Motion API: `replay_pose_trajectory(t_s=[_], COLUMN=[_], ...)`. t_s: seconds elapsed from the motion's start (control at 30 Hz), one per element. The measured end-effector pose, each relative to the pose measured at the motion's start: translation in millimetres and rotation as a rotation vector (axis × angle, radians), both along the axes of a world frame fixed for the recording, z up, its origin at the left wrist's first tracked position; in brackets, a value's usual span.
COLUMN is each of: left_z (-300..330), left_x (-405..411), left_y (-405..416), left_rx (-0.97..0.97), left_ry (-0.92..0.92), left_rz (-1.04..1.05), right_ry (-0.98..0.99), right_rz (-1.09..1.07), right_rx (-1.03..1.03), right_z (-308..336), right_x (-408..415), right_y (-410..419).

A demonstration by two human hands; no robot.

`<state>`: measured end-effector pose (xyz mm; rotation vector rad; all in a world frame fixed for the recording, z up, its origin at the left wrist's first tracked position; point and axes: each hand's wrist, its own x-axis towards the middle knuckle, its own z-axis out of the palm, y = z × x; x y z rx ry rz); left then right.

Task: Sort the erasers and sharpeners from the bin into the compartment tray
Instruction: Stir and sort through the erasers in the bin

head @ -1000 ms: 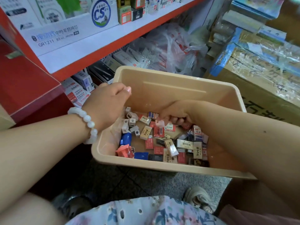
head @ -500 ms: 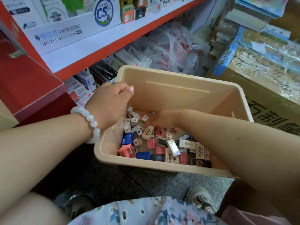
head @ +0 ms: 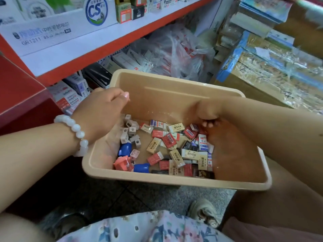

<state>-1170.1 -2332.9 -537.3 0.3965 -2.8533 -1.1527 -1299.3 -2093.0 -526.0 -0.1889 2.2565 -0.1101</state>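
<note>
The beige bin (head: 174, 179) sits as before under the red shelf (head: 104, 42), left hand (head: 103, 110) still gripping its left rim, while the right hand (head: 208, 112), fingers curled, has lifted from the erasers (head: 174, 144) and sharpeners (head: 131, 130); whether it holds anything I cannot tell.
</note>
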Motion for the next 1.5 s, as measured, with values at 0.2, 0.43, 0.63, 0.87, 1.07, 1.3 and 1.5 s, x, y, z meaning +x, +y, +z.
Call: replay_pose_trajectory(t_s=[0.2,0.43,0.63,0.87,1.07,1.3,1.5], left_z=[-2.7,-2.1,-4.2,-4.7,-3.6,-2.7,-0.4], left_x=[-0.8,-0.7,-1.5,-2.6,-2.4,0.1,0.5], left_y=[-1.8,-1.8,-2.0,-3.1,-2.3,-1.6,1.3], left_rx=[0.015,0.001,-0.016,-0.02,0.001,-0.034,-0.018], left_ry=[0.026,0.032,0.039,0.027,0.021,0.046,0.021], left_rz=[-0.004,-0.005,-0.017,-0.021,-0.009,-0.019,-0.009], right_ry=[-0.037,-0.358,-0.323,-0.398,-0.282,-0.33,-0.303], right_rz=[-0.147,-0.541,-0.536,-0.872,-0.707,-0.824,-0.815], right_rx=[0.116,-0.103,0.024,-0.218,-0.069,-0.156,-0.092], right_z=[-34.8,-35.0,-45.7,-26.7,-33.5,-30.6,-35.3], right_x=[5.3,-13.9,-0.2,-18.6,-14.2,-13.3,-16.9], right_y=[13.5,15.2,15.1,17.9,18.2,15.8,19.1])
